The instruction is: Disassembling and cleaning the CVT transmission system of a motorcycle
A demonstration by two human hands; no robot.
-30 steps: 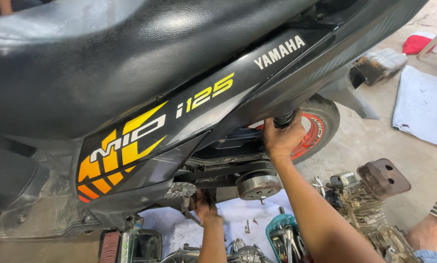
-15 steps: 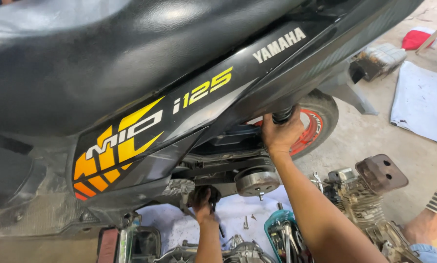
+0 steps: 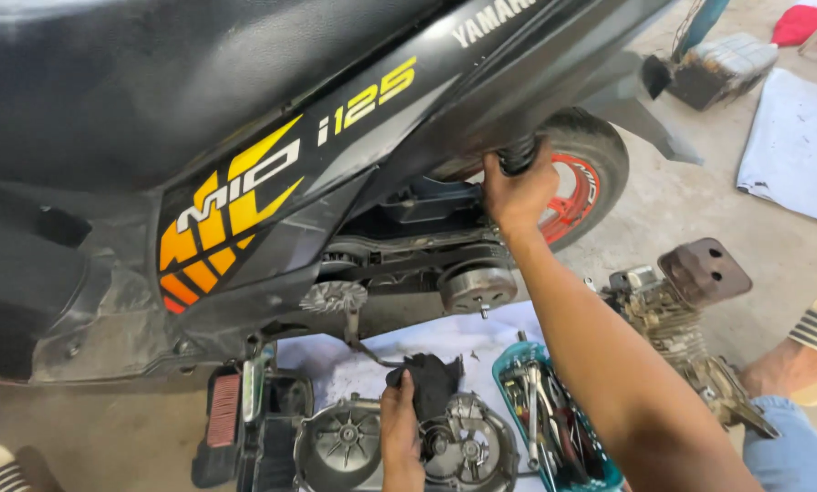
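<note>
A black scooter (image 3: 245,109) with yellow and orange side graphics fills the upper view. Its drive side is uncovered, showing a belt, a front pulley (image 3: 334,296) and a rear clutch drum (image 3: 478,288). My right hand (image 3: 518,187) grips the black rear shock spring (image 3: 518,157) just in front of the rear wheel (image 3: 583,182) with its red rim. My left hand (image 3: 399,415) is low down, closed on a dark rag (image 3: 434,383) above a removed metal engine cover (image 3: 468,446).
On the floor lie a round black fan cover (image 3: 340,446), a teal tool tray (image 3: 554,428) with several tools, a loose engine part (image 3: 682,310), white sheets (image 3: 796,146) and a black case (image 3: 235,424). A sandalled foot (image 3: 814,351) is at the right.
My left hand has come down from under the pulleys to the floor with the rag. The view has shifted closer and rightward. My right hand stays on the shock spring.
</note>
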